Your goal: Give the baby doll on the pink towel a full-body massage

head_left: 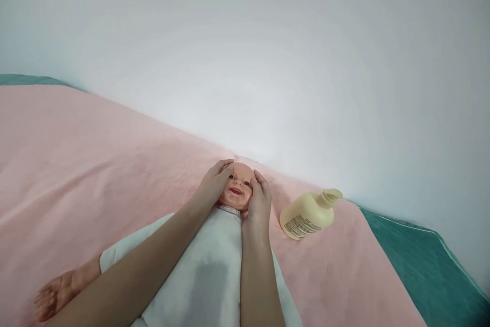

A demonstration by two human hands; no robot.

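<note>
While the baby doll (236,195) lies on its back upon the pink sheet (95,164), its head is close to the far edge, beside the pale wall (245,61). Both hands cup this head from two sides: the left hand (217,183) and the right hand (260,200) are half-open, with curved fingers resting along the head – neither is closed into a fist. The doll wears a white garment (184,271), and one bare doll hand (51,294) comes out of the sleeve near the lower left corner of view. A yellow pump bottle (304,217) is placed near the right edge of the sheet, apart from the right hand – its printed text is too small for reading. Beyond this edge, a green cover (417,266) is visible
</note>
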